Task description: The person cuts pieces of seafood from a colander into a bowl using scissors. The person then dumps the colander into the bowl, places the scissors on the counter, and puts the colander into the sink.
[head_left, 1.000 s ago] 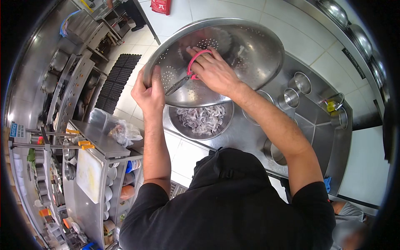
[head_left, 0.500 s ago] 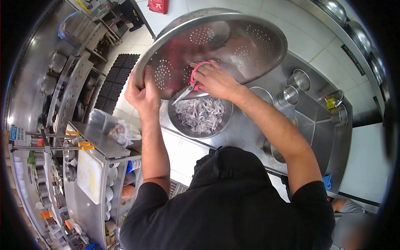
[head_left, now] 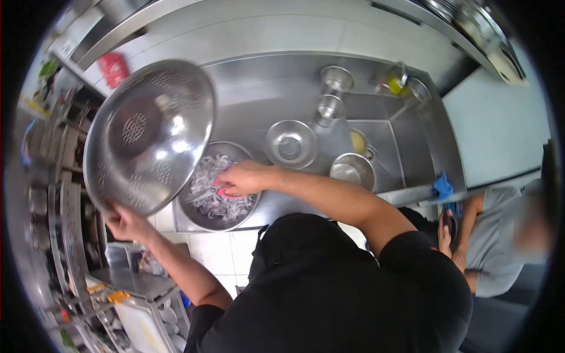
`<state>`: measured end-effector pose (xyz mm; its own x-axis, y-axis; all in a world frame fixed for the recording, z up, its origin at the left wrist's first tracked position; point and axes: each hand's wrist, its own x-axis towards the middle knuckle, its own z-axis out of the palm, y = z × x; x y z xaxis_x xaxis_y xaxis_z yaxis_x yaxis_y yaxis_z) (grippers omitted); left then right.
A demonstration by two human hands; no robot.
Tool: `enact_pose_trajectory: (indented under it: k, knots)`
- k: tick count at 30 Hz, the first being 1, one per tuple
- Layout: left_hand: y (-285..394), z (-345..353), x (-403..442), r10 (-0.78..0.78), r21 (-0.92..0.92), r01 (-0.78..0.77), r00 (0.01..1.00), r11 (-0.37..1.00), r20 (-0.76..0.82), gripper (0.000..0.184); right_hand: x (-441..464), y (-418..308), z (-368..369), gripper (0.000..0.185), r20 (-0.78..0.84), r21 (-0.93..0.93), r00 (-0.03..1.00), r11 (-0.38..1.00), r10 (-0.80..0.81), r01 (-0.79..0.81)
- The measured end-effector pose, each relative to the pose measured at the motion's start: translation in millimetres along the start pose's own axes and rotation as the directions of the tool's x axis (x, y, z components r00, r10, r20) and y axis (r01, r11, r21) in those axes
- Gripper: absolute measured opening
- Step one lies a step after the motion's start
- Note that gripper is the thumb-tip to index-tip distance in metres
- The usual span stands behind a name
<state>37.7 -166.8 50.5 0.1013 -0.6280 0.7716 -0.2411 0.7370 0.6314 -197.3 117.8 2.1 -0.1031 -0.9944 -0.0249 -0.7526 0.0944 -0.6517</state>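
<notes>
My left hand [head_left: 126,223] grips the lower rim of a large metal colander [head_left: 156,132], which is tilted and held up at the left. Pink-handled scissors [head_left: 222,188] are in my right hand [head_left: 248,177], its fingers closed around the handles. The scissors are over a steel bowl [head_left: 213,227] of pale grey-white strips that look like cut squid [head_left: 207,175]. Part of that bowl is covered by the colander and my right hand. No food shows inside the colander.
A shallow steel bowl [head_left: 291,145] stands right of the squid, with another bowl [head_left: 353,170] and small steel containers [head_left: 331,110] near the sink [head_left: 382,138]. A blue cloth [head_left: 443,185] hangs at the counter's edge. Another person [head_left: 494,241] in grey sits or stands at the right.
The colander has swung left, away from above the squid bowl, with my left hand on its rim. My right hand has left the colander's inside and come down over the bowl. The view has turned.
</notes>
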Motion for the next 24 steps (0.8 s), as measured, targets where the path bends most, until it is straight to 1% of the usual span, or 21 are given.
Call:
enact_pose_trajectory:
  k: [1, 2, 3, 5, 6, 8, 9, 10, 11, 13, 15, 16, 19, 20, 22, 23, 24]
  knots:
    - [36, 4, 0, -0.098, -0.104, 0.092, 0.994, 0.990, -0.055, 0.026, -6, -1, -2, 0.037, 0.000, 0.027, 0.999, 0.999, 0.037, -0.037]
    - [46, 6, -2, -0.127, -0.144, 0.116, 0.989, 0.983, -0.070, 0.031, -8, -3, -2, 0.038, 0.011, 0.057, 0.998, 0.997, 0.059, -0.060]
    - [49, 3, 0, -0.156, -0.174, 0.138, 0.983, 0.975, -0.092, 0.035, -13, -5, -2, 0.037, -0.027, 0.110, 0.995, 0.990, 0.093, -0.090]
    - [48, -9, 4, -0.209, -0.033, 0.207, 0.973, 0.978, -0.096, 0.039, -33, 1, -6, 0.036, -0.093, 0.210, 0.982, 0.967, 0.165, -0.143]
    - [45, -15, 4, -0.237, 0.035, 0.242, 0.966, 0.970, -0.099, 0.041, -43, 7, -5, 0.036, -0.180, 0.238, 0.961, 0.958, 0.208, -0.162]
    - [29, -23, 4, -0.294, -0.009, 0.297, 0.942, 0.955, -0.165, 0.039, -60, 22, -6, 0.036, -0.353, 0.293, 0.886, 0.935, 0.300, -0.199]
    - [23, -23, 0, -0.329, -0.041, 0.328, 0.925, 0.944, -0.190, 0.038, -68, 28, -9, 0.036, -0.399, 0.309, 0.842, 0.918, 0.363, -0.249]
    - [23, -27, -2, -0.396, -0.064, 0.391, 0.900, 0.918, -0.183, 0.039, -77, 34, -14, 0.036, -0.445, 0.325, 0.789, 0.898, 0.423, -0.298]
    - [22, -28, -5, -0.450, -0.087, 0.442, 0.879, 0.893, -0.159, 0.043, -84, 39, -17, 0.036, -0.487, 0.346, 0.732, 0.875, 0.477, -0.340]
    - [34, -24, -13, -0.627, -0.163, 0.608, 0.772, 0.777, -0.108, 0.048, -93, 50, -21, 0.037, -0.514, 0.370, 0.642, 0.822, 0.569, -0.432]
    - [45, -17, -25, -0.734, -0.203, 0.712, 0.677, 0.672, -0.056, 0.049, -103, 61, -27, 0.037, -0.526, 0.366, 0.572, 0.774, 0.630, -0.517]
    - [47, -14, -29, -0.779, -0.219, 0.756, 0.626, 0.617, -0.034, 0.050, -109, 67, -32, 0.038, -0.497, 0.296, 0.583, 0.757, 0.643, -0.582]
    - [36, -9, -49, -0.780, -0.304, 0.782, 0.605, 0.545, 0.157, 0.052, -118, 91, -34, 0.038, -0.420, 0.169, 0.559, 0.667, 0.715, -0.726]
    - [29, -8, -53, -0.808, -0.270, 0.828, 0.549, 0.491, 0.215, 0.054, -119, 101, -33, 0.037, -0.392, 0.119, 0.570, 0.655, 0.722, -0.747]
    - [41, -2, -67, -0.811, -0.270, 0.867, 0.491, 0.419, 0.318, 0.053, -113, 125, -29, 0.035, -0.336, 0.014, 0.593, 0.634, 0.731, -0.773]
    - [51, 0, -72, -0.807, -0.272, 0.882, 0.465, 0.386, 0.363, 0.053, -111, 135, -27, 0.034, -0.345, 0.008, 0.601, 0.642, 0.721, -0.767]
    - [70, 3, -78, -0.819, -0.237, 0.897, 0.439, 0.373, 0.370, 0.053, -106, 146, -23, 0.033, -0.354, 0.003, 0.611, 0.654, 0.708, -0.756]
